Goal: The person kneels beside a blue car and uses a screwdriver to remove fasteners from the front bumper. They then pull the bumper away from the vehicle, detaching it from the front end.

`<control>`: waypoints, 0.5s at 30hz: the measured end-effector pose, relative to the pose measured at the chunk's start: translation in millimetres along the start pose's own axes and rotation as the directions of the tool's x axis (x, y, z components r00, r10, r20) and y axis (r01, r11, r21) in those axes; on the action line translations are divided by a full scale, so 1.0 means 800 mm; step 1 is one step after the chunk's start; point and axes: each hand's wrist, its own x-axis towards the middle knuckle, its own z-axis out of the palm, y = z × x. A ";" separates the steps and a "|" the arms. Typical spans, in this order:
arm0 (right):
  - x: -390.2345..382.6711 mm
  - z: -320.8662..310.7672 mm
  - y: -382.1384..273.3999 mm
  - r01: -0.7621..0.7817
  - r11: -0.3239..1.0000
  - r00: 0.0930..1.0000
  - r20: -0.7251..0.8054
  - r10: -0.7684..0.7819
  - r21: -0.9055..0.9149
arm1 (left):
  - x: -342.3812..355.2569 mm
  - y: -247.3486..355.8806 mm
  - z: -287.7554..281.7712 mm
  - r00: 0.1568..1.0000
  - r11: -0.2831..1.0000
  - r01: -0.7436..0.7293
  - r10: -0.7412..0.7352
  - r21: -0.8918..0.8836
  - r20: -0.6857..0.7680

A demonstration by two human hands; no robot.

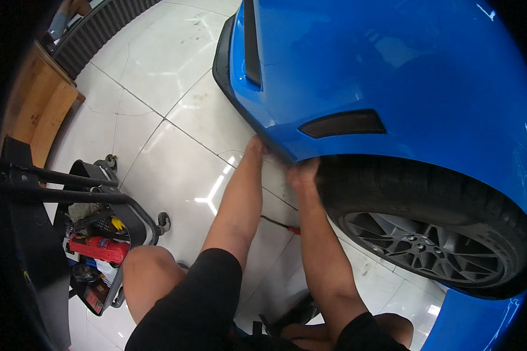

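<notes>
Black sleeves (199, 298) nearest, at 6 o'clock; clock set on the hands, 12 straight ahead of the person. Bare knees (149, 269) bent either side, person low beside a blue car (439, 70). Car fills everything from 12 round to 4 o'clock.

Both forearms reach forward to the lower edge of the bumper (281, 120). Left hand (257, 145) at that edge, fingers out of sight beneath it. Right hand (303, 173) just behind, at the corner where bumper meets wheel opening, close by the tyre (363, 181); blurred, partly covered. From where I stand I cannot tell how far either is spread, nor whether it grips anything.

Dark vent (345, 124) in the bodywork at 2 o'clock. Grey spoked wheel (421, 245) at 4. Dark cable (275, 222) with red end on the pale tiled floor (158, 152), 6 o'clock, between the forearms.

Wheeled cart (137, 225), 8 o'clock, well apart: red case (102, 250), small yellow item (117, 224), assorted clutter. Wooden furniture (47, 105) between 9 and 10.
</notes>
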 end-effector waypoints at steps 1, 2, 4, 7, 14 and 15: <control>0.004 -0.018 -0.011 -0.007 1.000 0.999 -0.053 0.006 -0.018 | 0.003 -0.013 0.018 0.995 0.997 0.065 -0.063 0.035 -0.075; 0.006 -0.033 -0.019 0.017 0.996 0.999 -0.048 -0.021 -0.088 | -0.001 -0.024 0.032 0.999 0.976 0.036 -0.026 0.215 -0.045; -0.003 -0.020 -0.016 0.027 0.978 1.000 0.003 -0.027 -0.206 | -0.019 -0.018 0.024 0.990 0.949 -0.048 0.003 0.311 0.144; -0.010 0.036 -0.007 -0.017 1.000 0.999 0.034 0.017 0.002 | -0.062 -0.003 0.020 0.974 0.979 0.048 -0.002 -0.198 0.224; -0.017 0.034 -0.020 0.043 0.986 0.999 0.012 -0.046 0.164 | -0.212 -0.017 0.116 0.840 0.729 -0.447 0.541 0.518 -0.036; -0.019 0.042 -0.015 0.071 0.988 0.997 -0.004 -0.071 0.135 | -0.215 -0.007 0.111 0.820 0.669 -0.457 0.572 0.586 -0.014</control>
